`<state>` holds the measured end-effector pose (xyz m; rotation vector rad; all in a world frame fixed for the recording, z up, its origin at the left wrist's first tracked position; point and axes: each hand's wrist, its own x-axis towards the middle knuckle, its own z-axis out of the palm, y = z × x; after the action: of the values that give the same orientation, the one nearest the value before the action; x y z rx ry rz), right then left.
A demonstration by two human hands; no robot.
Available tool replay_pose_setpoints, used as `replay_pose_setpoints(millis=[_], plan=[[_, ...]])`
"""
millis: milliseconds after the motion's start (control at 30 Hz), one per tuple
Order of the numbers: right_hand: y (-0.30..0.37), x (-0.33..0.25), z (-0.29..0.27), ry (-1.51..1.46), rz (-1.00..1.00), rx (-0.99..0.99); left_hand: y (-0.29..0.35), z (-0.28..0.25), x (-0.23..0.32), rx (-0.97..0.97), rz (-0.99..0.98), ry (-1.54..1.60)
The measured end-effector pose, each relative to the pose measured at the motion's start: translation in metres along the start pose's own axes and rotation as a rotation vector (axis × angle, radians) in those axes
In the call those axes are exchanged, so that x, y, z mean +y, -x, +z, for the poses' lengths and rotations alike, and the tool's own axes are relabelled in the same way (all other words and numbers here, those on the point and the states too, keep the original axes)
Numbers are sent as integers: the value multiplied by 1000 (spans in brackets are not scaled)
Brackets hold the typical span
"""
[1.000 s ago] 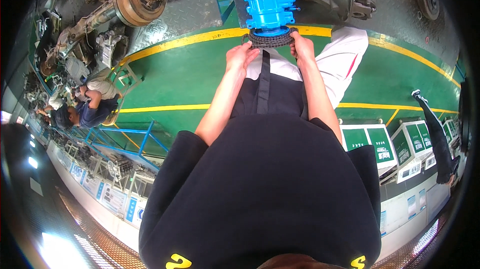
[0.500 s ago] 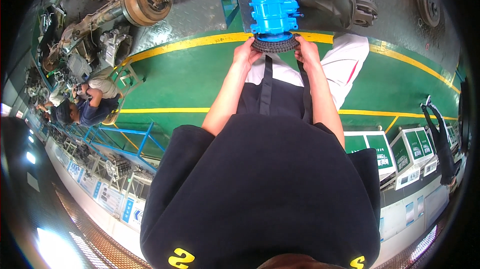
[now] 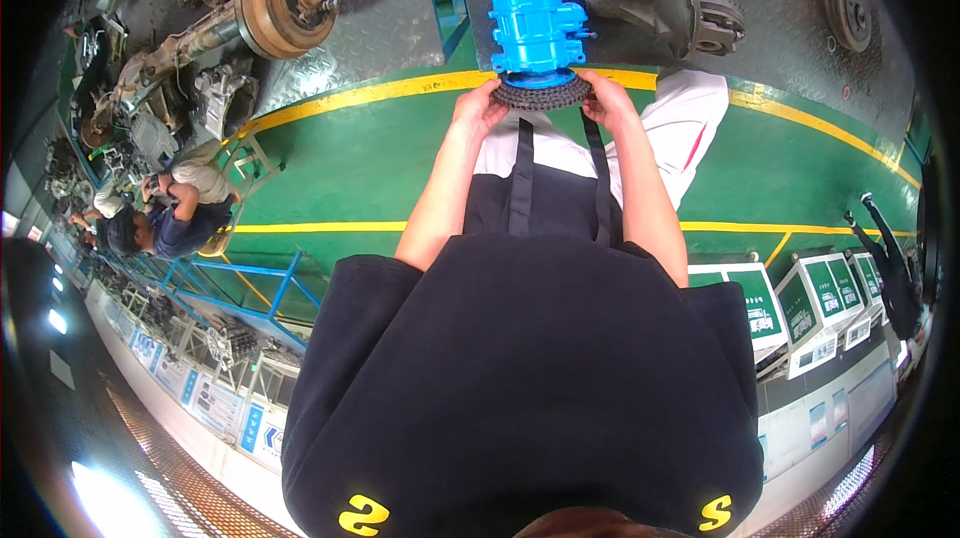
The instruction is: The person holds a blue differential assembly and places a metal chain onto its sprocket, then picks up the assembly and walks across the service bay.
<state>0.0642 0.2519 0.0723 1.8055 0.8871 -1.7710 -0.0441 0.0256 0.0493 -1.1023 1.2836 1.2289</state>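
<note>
A bright blue cast metal housing (image 3: 538, 26) stands at the near edge of the dark metal bench. A dark round ring (image 3: 541, 95) with a ribbed rim sits at its near end, touching the blue flange. My left hand (image 3: 481, 106) grips the ring's left side, its fingertips partly hidden beneath the rim. On the opposite side, my right hand (image 3: 609, 102) has thumb and fingers closed on the same rim. Just right of the housing lies a grey-brown axle differential case (image 3: 650, 0) with a toothed gear at its right end.
A rusty brake drum (image 3: 285, 0) on an axle lies at the left of the bench (image 3: 400, 18), and another drum (image 3: 848, 6) at the far right. A seated co-worker (image 3: 185, 218) is at left. White cabinets (image 3: 822, 300) stand behind me on the right.
The blue housing, the ring and both hands appear slightly further left and lower in the picture, as does most of the bench. Both hands keep their hold on the ring.
</note>
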Motion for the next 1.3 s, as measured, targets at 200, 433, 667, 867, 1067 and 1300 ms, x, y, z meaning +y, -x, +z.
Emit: replay_pose_setpoints(millis=[200,433,667,867,1067,1300], plan=[[-4,2,-12,37,-39,38,-5,-1,1,4,17,-1],[18,5,-18,-93,-54,151,-8,2,1,42,18,13],[43,9,-22,-191,-112,204,-22,0,-2,76,24,81],[71,17,-29,-262,-82,134,-31,-5,0,42,17,24],[83,27,-34,-271,13,63,-31,-19,5,48,24,23],[101,26,-24,-245,-45,87,8,-20,16,135,73,9]])
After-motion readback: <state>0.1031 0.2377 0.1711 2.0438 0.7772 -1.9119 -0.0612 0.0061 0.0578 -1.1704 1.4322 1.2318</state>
